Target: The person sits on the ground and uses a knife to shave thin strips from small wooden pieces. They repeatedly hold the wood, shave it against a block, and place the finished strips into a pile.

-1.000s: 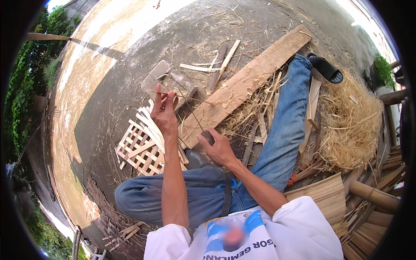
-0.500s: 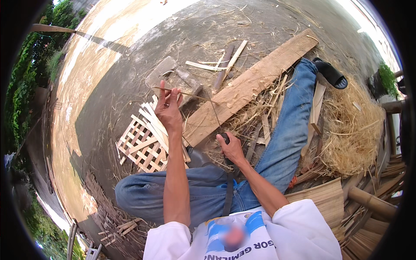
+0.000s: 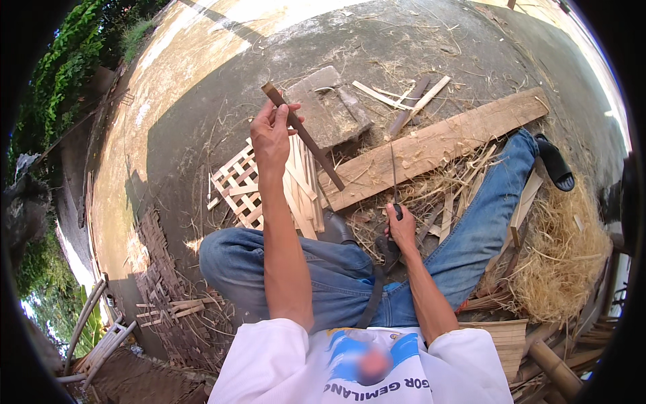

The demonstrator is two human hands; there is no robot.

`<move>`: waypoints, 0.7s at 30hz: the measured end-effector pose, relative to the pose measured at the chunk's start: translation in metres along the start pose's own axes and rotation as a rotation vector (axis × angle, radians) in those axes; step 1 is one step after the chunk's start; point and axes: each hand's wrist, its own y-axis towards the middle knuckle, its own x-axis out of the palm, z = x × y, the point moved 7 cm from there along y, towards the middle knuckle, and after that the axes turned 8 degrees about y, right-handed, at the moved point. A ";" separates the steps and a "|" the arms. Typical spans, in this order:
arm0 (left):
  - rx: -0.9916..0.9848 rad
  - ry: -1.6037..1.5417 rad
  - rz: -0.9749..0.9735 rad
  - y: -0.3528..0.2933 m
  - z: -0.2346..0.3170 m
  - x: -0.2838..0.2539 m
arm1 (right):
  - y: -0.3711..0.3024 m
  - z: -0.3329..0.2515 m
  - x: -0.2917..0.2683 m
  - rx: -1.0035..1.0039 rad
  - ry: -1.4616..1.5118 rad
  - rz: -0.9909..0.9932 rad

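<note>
My left hand [image 3: 271,138] is raised on the left, fingers pinched round a flat dark-brown bamboo strip [image 3: 313,147]. The strip slants down to the right, its lower end in front of the near end of a wooden plank [image 3: 444,145]. Lower right of it, my right hand [image 3: 404,232] grips the black handle of a knife [image 3: 394,172]. The knife's thin blade points away from me across the plank, apart from the strip. A woven lattice of pale bamboo strips [image 3: 243,176] lies partly behind my left forearm, with loose pale strips [image 3: 297,187] at its right.
Beyond the plank lie a stone block [image 3: 330,111] and several cut strips [image 3: 424,97]. A heap of straw-like shavings [image 3: 555,249] is on the right, past my outstretched leg [image 3: 481,202]. Bark-like scraps [image 3: 165,269] cover ground at the left; bamboo poles [image 3: 555,370] sit lower right.
The strip has turned from edge-on to showing its broad dark side, and now slopes more steeply. The knife blade has come away from the strip's end and points straighter ahead. The view has shifted.
</note>
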 end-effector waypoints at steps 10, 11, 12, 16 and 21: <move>-0.141 -0.009 0.071 0.004 -0.045 -0.027 | 0.000 -0.003 -0.002 -0.036 -0.027 0.005; -0.170 0.035 0.068 0.008 -0.054 -0.032 | 0.000 -0.004 -0.003 -0.035 -0.029 0.012; -0.166 0.154 0.099 0.009 -0.057 -0.036 | -0.001 -0.004 -0.002 -0.025 -0.029 0.011; -0.360 0.790 0.211 0.003 -0.083 -0.049 | 0.000 -0.002 -0.003 -0.046 -0.032 0.024; -0.148 0.765 0.033 -0.003 -0.082 0.000 | 0.001 -0.001 -0.001 0.033 0.086 -0.007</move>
